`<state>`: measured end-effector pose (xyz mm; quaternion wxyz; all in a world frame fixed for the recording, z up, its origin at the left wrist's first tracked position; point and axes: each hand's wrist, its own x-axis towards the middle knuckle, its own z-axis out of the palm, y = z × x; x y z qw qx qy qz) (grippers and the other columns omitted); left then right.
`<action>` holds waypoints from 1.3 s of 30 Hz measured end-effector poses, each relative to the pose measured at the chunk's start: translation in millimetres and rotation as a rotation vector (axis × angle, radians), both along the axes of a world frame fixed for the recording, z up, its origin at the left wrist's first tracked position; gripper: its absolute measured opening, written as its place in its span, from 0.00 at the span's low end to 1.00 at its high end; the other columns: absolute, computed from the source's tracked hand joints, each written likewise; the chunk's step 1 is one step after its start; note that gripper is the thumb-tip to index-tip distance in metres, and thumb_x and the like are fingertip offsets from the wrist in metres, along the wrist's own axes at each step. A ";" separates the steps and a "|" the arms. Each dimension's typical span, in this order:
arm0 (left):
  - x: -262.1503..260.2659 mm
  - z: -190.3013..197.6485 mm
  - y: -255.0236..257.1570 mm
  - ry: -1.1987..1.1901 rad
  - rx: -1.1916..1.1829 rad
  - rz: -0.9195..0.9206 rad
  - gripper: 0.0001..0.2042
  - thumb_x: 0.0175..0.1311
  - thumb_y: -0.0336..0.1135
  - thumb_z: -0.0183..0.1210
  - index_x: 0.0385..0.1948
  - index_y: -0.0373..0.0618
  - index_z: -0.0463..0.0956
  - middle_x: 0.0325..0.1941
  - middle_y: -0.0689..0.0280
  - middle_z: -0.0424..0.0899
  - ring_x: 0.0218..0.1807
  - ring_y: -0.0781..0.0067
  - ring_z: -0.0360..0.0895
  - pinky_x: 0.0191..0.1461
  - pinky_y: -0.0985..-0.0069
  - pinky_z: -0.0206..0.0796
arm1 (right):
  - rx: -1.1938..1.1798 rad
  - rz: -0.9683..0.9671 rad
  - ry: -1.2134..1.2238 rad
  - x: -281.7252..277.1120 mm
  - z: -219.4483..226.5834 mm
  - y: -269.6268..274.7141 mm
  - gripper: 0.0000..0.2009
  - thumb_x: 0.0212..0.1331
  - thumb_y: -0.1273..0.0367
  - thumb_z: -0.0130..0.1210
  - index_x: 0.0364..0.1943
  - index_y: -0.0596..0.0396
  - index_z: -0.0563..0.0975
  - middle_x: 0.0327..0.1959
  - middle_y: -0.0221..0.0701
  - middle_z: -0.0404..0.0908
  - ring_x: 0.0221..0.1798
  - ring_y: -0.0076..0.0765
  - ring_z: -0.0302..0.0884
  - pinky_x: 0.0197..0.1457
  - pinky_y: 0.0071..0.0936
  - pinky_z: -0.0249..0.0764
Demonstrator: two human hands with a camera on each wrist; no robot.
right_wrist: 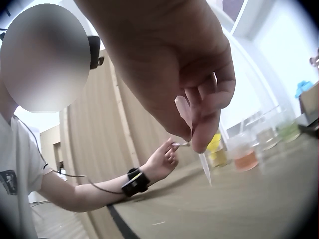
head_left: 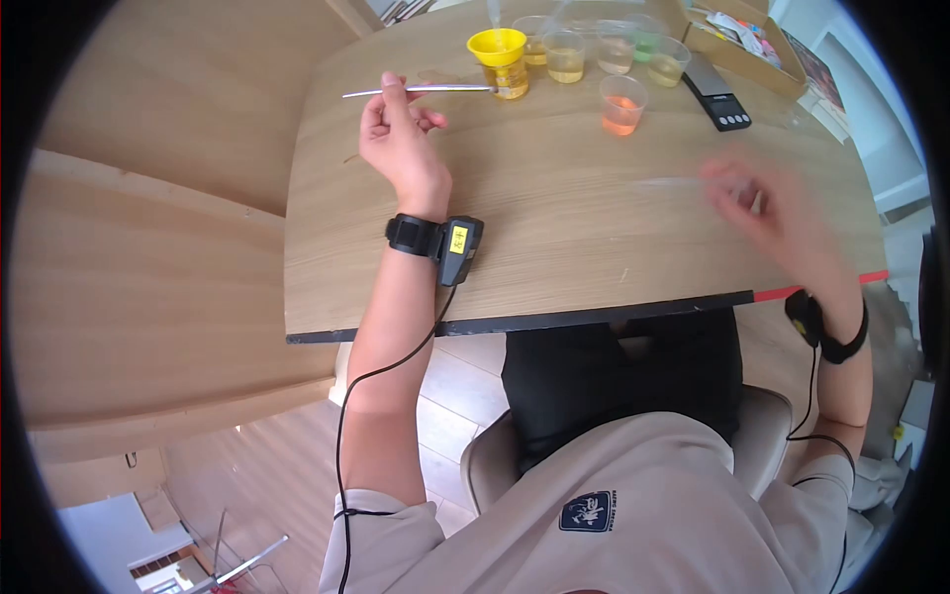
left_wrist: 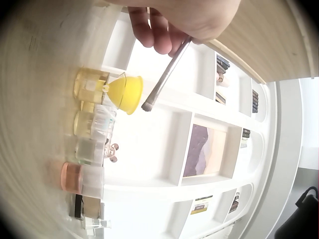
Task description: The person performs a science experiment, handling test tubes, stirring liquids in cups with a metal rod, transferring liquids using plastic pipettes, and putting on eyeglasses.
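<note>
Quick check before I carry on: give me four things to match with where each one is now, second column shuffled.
1. yellow funnel
2. slim metal tool
3. clear dropper
4. black scale

A. pinched in the right hand
B. beside the cardboard box
C. in the mouth of the container of yellow liquid
D. held in the left hand

Pairs: 1-C, 2-D, 3-A, 4-B

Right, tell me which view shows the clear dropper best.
The right wrist view: the dropper shows bulb and tip, pinched by the right hand. The head view shows only a blurred streak; the left wrist view, none of it.
</note>
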<state>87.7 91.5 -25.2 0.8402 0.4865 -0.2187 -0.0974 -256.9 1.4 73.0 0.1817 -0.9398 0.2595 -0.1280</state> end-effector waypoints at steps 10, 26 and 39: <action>-3.3 -0.6 1.6 -0.061 0.116 -0.072 0.17 0.72 0.46 0.60 0.41 0.38 0.77 0.39 0.57 0.85 0.20 0.81 0.73 0.27 0.82 0.67 | -0.104 -0.073 -0.198 -7.0 -13.9 -88.8 0.09 0.64 0.69 0.57 0.45 0.58 0.79 0.30 0.31 0.80 0.26 0.27 0.73 0.32 0.27 0.70; -5.1 -1.4 -0.9 -0.131 0.187 -0.127 0.14 0.72 0.44 0.61 0.35 0.39 0.77 0.31 0.58 0.85 0.20 0.80 0.72 0.27 0.82 0.64 | 0.120 0.003 -0.149 -18.1 11.8 -46.5 0.09 0.65 0.67 0.59 0.40 0.59 0.80 0.28 0.33 0.81 0.26 0.30 0.82 0.33 0.26 0.77; -2.5 -5.8 0.3 -0.069 0.182 -0.139 0.14 0.72 0.44 0.61 0.34 0.41 0.79 0.32 0.63 0.85 0.19 0.81 0.72 0.25 0.82 0.64 | 0.217 -0.044 0.000 16.5 23.8 -85.0 0.12 0.70 0.65 0.54 0.42 0.62 0.80 0.26 0.29 0.82 0.25 0.22 0.80 0.29 0.21 0.76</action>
